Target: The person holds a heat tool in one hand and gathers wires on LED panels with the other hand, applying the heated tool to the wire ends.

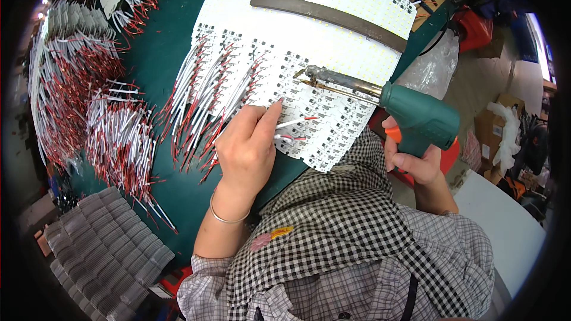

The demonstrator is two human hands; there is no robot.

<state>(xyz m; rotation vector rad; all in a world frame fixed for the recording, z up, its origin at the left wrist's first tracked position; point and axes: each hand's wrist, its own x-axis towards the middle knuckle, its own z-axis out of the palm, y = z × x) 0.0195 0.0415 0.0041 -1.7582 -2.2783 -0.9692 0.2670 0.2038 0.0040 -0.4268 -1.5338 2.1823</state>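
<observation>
In my right hand (421, 169) is a green soldering gun (421, 113) with an orange trigger, its long metal tip pointing left over a white LED circuit board panel (333, 38). My left hand (245, 148) is closed, with thumb and forefinger close together above the panel's lower part. White and red wires (296, 122) stick out to the right from that hand. Just left of it, several rows of red and white wires (193, 92) fan down from the panel. Whether the soldering tip touches the board is hard to make out.
A dark curved bar (327, 16) lies across the panel on the green table (156, 47). Bundles of red and white wires (77, 83) cover the left side, with another pile (119, 142) nearer. Stacked grey strips (110, 249) sit at lower left. Clear plastic (431, 68) is at right.
</observation>
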